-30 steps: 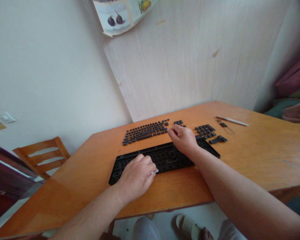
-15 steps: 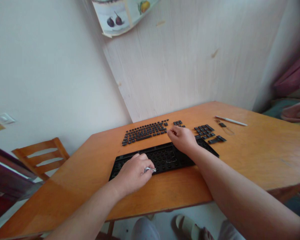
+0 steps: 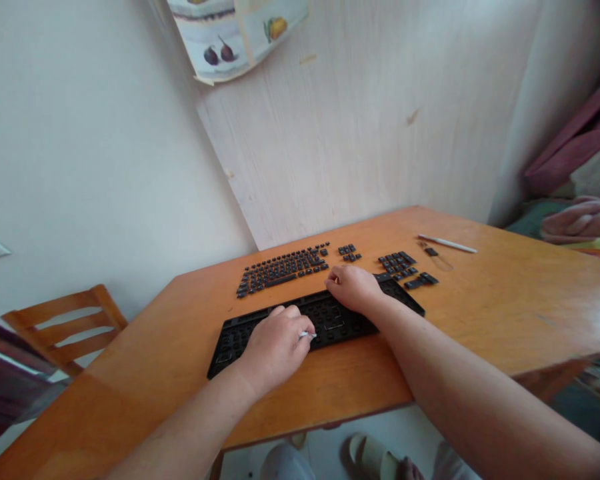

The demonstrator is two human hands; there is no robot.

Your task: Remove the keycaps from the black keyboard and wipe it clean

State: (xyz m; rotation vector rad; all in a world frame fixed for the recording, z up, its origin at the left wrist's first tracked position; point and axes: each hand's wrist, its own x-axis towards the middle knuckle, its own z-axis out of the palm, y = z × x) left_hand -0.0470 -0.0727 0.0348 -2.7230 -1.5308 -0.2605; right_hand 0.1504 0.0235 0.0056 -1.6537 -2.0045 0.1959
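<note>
A black keyboard (image 3: pixel 334 323) stripped of its keycaps lies near the front of the table. Over its middle, my left hand (image 3: pixel 280 339) pinches a small white wad (image 3: pixel 307 335), which looks like tissue. My right hand (image 3: pixel 353 288) is curled at the keyboard's back edge. Its fingertips are hidden, so I cannot make out what they hold, if anything. Loose black keycaps (image 3: pixel 280 269) lie in rows behind the keyboard, with smaller groups of keycaps (image 3: pixel 397 262) to the right.
On the right of the wooden table (image 3: pixel 510 307) are a white pen (image 3: pixel 447 243) and a small dark object with a thin loop (image 3: pixel 431 252). A wooden chair (image 3: pixel 70 327) stands at the left. Folded cloth (image 3: pixel 585 220) is piled beyond the right edge.
The left hand has shifted slightly over the keyboard, with the white wad still in its fingers. My right hand stays at the back edge. The view has turned a little to the right.
</note>
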